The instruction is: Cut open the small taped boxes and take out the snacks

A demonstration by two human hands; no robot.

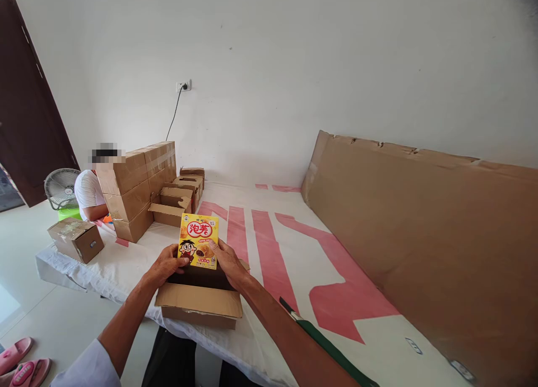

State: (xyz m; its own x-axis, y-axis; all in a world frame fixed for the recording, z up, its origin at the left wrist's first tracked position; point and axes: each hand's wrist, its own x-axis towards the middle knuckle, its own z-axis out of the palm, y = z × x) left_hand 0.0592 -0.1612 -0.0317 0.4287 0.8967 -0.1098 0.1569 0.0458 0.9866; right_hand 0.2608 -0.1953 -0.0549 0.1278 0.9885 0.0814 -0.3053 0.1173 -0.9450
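A yellow snack box with red lettering and a cartoon figure stands upright over an open cardboard carton at the near edge of the white-and-pink covered surface. My left hand grips the snack box's lower left side. My right hand holds its lower right side. The carton's flaps are folded outwards and its inside is dark.
A stack of taped cartons and several open ones stand at the far left, with a seated person behind them. A lone carton sits at the left corner. A large cardboard sheet leans on the right wall. A fan stands on the floor.
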